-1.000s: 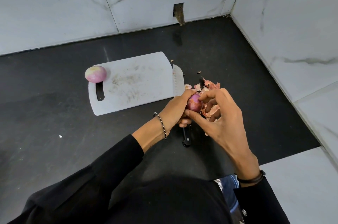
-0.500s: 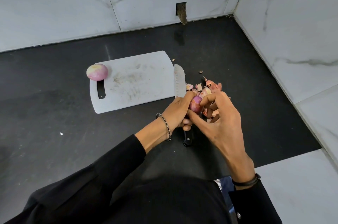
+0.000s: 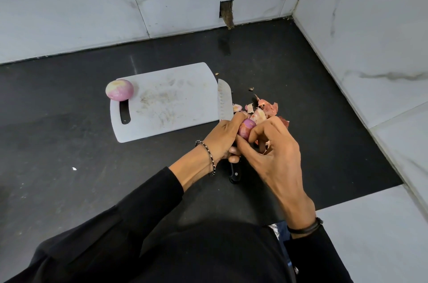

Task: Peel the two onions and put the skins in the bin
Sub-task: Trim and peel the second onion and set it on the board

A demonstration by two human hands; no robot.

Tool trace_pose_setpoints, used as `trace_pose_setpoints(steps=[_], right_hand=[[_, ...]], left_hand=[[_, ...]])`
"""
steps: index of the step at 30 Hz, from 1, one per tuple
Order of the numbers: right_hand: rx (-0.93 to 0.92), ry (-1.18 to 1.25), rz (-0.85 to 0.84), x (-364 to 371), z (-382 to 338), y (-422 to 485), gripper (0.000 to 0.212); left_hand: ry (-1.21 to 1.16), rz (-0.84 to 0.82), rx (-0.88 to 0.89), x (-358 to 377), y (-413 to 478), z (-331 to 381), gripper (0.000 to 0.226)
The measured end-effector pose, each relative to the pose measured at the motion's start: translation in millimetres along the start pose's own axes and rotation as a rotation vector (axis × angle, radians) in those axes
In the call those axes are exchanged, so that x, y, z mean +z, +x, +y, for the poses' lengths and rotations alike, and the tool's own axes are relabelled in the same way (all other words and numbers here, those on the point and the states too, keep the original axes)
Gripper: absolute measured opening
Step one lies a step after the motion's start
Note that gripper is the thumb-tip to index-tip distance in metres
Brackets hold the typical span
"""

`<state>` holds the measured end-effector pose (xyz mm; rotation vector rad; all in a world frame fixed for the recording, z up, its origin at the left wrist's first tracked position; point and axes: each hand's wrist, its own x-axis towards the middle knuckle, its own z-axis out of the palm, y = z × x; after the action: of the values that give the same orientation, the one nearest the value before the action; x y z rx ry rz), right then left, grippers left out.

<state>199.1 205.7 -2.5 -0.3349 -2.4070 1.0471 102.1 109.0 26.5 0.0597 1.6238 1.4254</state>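
Off the right edge of the board (image 3: 162, 102), left hand (image 3: 222, 137) and right hand (image 3: 275, 155) gripped one onion (image 3: 247, 129), fingers curled, over the knife (image 3: 224, 102) beside skins (image 3: 266, 109).

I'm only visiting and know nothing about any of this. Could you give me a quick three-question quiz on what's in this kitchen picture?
1. True or false: the peeled onion and the held onion both lie on the cutting board.
2. Where are the loose skins?
A. in a bin
B. on the dark counter, right of the knife
C. on the cutting board
3. Fill the gap: the knife's tip points ___ the person.

Key
1. False: the left hand and right hand hold one off the board.
2. B
3. away from
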Motion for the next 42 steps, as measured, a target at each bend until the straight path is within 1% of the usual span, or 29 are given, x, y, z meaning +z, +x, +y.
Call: trace_pose_setpoints(steps=[3,6,9,15,21,27,32,36,39,42], right_hand=[[0.040,0.022,0.034,0.5,1.3,-2.2,0.028],[0.122,0.044,0.063,-1.4,2.7,-1.7,0.040],[0.112,0.037,0.059,-2.0,2.3,0.0,0.045],[0.091,0.048,0.056,-0.2,-0.2,-0.6,0.038],[0.171,0.069,0.081,3.0,-0.5,-2.1,0.038],[0.200,0.115,0.070,2.3,-2.7,-1.4,0.033],[0.223,0.136,0.046,4.0,-2.3,-0.5,0.028],[0.134,0.100,0.024,5.9,-4.8,-3.0,0.020],[0.136,0.122,0.038,2.6,-3.2,-2.0,0.025],[0.179,0.150,0.033,-2.4,-1.0,0.2,0.039]], left_hand=[[0.003,0.003,-0.011,0.8,0.6,2.4,0.052],[-0.004,-0.007,-0.019,2.0,1.3,3.2,0.048],[0.001,-0.017,-0.016,2.6,1.0,2.1,0.050],[0.019,0.003,0.014,1.7,1.0,0.2,0.048],[0.047,0.083,0.069,-0.6,4.4,-5.6,0.046],[0.088,0.070,0.088,-1.0,5.3,-6.3,0.053],[0.100,0.068,0.091,-1.5,5.1,-6.5,0.051],[0.117,0.102,0.081,-1.7,7.3,-7.1,0.055],[0.060,0.053,0.072,-1.5,5.9,-5.3,0.055],[0.015,0.028,0.072,0.3,3.0,-3.1,0.052]])
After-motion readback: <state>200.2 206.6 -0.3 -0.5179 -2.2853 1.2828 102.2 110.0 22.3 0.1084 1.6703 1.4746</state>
